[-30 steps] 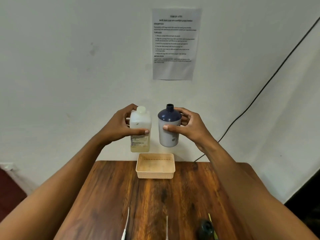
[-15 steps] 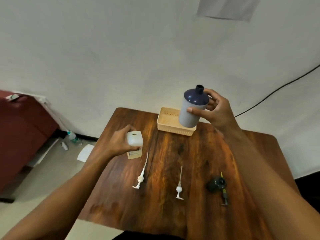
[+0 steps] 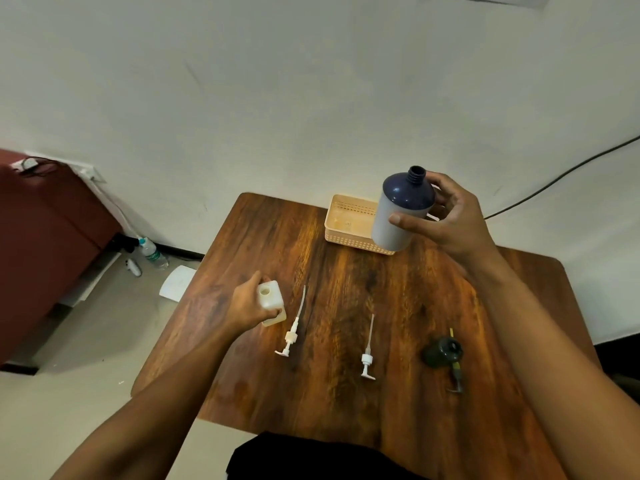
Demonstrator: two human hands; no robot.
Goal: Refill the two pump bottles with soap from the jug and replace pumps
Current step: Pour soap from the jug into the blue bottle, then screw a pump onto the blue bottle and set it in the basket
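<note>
Gripping the uncapped white jug (image 3: 271, 304) on the desk (image 3: 346, 271), left hand (image 3: 246, 304) fingers curl round it. Right hand (image 3: 450, 220) holds the open-necked blue-topped bottle (image 3: 401, 211) aloft, tilted, fingers wrapped round, above the basket (image 3: 346, 221).

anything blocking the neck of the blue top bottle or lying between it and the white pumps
Nothing visible. The bottle has its neck open and uncapped, held by the right hand above the basket. The left pump and middle pump lie uncovered on the table, only air between.

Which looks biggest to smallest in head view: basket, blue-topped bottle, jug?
Tied first: basket and blue-topped bottle look alike; the bottle is held up nearer the camera and hides part of the basket, so no ranking.
Last: jug, seen from above.
</note>
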